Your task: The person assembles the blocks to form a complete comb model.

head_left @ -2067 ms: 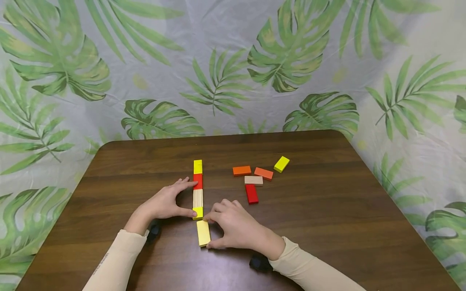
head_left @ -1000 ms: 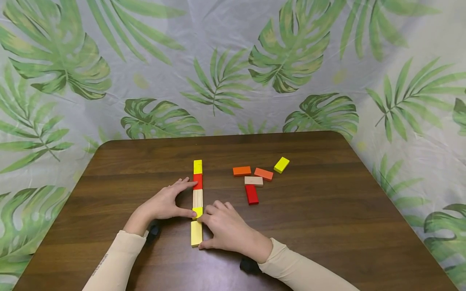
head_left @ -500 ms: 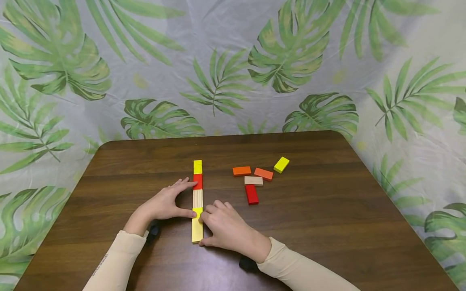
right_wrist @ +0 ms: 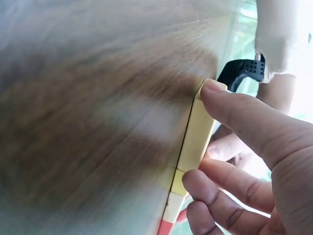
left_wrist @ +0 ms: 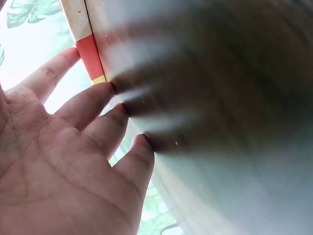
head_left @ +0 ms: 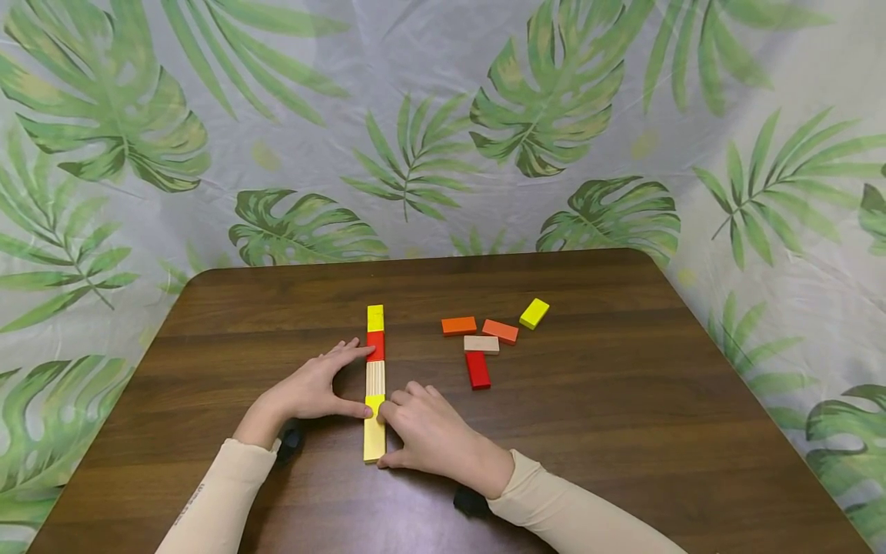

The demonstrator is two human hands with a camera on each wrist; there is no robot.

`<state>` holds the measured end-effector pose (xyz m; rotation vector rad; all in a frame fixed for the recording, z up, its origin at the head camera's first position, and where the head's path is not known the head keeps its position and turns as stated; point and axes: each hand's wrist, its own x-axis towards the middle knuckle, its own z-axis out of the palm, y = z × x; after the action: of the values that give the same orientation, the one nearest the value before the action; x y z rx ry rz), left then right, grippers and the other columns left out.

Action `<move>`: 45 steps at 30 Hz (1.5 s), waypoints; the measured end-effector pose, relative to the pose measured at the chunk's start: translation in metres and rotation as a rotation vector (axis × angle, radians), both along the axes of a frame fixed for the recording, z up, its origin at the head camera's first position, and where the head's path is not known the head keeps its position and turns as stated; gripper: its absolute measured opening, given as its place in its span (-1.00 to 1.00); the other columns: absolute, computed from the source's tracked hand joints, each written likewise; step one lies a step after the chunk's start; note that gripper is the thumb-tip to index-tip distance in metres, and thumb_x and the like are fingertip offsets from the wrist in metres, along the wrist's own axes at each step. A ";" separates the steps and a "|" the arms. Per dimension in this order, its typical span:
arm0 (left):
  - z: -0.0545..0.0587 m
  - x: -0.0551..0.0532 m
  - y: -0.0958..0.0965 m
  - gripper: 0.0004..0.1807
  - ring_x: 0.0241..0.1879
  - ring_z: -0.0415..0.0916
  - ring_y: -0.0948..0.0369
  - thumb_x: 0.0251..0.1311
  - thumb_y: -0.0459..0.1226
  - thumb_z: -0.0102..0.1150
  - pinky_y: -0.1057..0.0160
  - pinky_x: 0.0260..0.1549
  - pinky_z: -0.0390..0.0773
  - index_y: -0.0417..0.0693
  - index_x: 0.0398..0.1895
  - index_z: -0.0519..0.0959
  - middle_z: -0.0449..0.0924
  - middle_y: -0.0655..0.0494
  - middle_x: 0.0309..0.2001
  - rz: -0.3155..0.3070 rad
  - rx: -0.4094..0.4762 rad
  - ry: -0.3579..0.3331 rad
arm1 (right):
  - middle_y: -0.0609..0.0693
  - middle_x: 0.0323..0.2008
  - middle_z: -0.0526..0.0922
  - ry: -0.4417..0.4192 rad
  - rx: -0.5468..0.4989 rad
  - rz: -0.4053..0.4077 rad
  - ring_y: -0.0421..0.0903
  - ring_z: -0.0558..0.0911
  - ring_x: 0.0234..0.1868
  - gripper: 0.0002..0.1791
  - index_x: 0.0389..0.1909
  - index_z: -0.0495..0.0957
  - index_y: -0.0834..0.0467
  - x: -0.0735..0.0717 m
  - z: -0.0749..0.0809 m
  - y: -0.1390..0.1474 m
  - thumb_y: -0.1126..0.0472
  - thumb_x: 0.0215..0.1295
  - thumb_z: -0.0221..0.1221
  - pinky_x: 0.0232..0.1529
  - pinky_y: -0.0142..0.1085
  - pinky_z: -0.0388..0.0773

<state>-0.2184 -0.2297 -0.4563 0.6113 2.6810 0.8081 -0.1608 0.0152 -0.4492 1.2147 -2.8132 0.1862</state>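
Observation:
A straight row of flat wooden blocks runs away from me on the table. From the far end come a yellow block (head_left: 375,317), a red block (head_left: 375,345), a plain striped wooden block (head_left: 375,378), a bright yellow block (head_left: 374,402) and a pale yellow block (head_left: 374,442). My left hand (head_left: 311,388) spans the row from its left side. Its index fingertip touches the red block, and its thumb rests over the near end of the bright yellow one. My right hand (head_left: 439,431) pinches the pale yellow block lengthwise, thumb against its near end.
Right of the row lie loose blocks: an orange one (head_left: 459,326), a lighter orange one (head_left: 500,332), a pale wooden one (head_left: 481,345), a red one (head_left: 477,371) and a yellow one (head_left: 534,314). Behind the brown table (head_left: 623,431) hangs a leaf-patterned cloth (head_left: 443,131).
My right hand has slid the pale yellow block leftward, then forward against the bright yellow one; the tilt and gap are gone. My left hand has stayed nearly still.

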 end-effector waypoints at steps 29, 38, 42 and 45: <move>0.001 0.001 0.000 0.23 0.72 -0.08 -0.31 0.01 0.20 0.65 -0.51 0.57 0.02 0.02 0.70 0.24 0.04 -0.27 0.72 0.006 -0.007 -0.015 | -0.19 -0.29 0.68 -0.140 -0.083 -0.035 -0.22 0.48 -0.22 -0.52 0.05 0.78 -0.02 -0.018 0.014 0.024 -0.18 0.20 0.56 -0.19 -0.36 0.47; 0.001 0.001 0.000 0.23 0.72 -0.08 -0.29 0.01 0.20 0.65 -0.49 0.59 0.01 0.02 0.70 0.23 0.04 -0.25 0.73 0.007 -0.006 -0.017 | 0.01 -0.12 0.76 -0.145 -0.187 -0.114 -0.10 0.63 -0.17 -0.55 0.09 0.76 0.08 -0.044 0.022 0.067 -0.02 0.26 0.55 -0.13 -0.22 0.62; -0.002 0.001 -0.001 0.24 0.73 -0.10 -0.27 0.00 0.20 0.65 -0.48 0.60 0.00 0.02 0.70 0.23 0.03 -0.24 0.73 0.007 -0.005 -0.022 | 0.05 0.01 0.75 -0.173 -0.178 -0.168 -0.04 0.67 -0.07 -0.52 0.17 0.72 0.11 -0.057 0.026 0.087 0.02 0.30 0.52 0.00 -0.11 0.68; -0.004 0.000 0.000 0.24 0.74 -0.12 -0.25 -0.01 0.20 0.65 -0.47 0.62 -0.02 0.04 0.71 0.23 0.01 -0.21 0.74 0.010 -0.001 -0.035 | 0.08 0.05 0.73 -0.196 -0.154 -0.202 0.02 0.67 -0.02 -0.55 0.22 0.69 0.13 -0.069 0.028 0.102 0.15 0.34 0.49 0.03 -0.07 0.71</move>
<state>-0.2182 -0.2301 -0.4598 0.5783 2.6552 0.8121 -0.2295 0.1170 -0.4213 0.9195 -2.9954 0.5250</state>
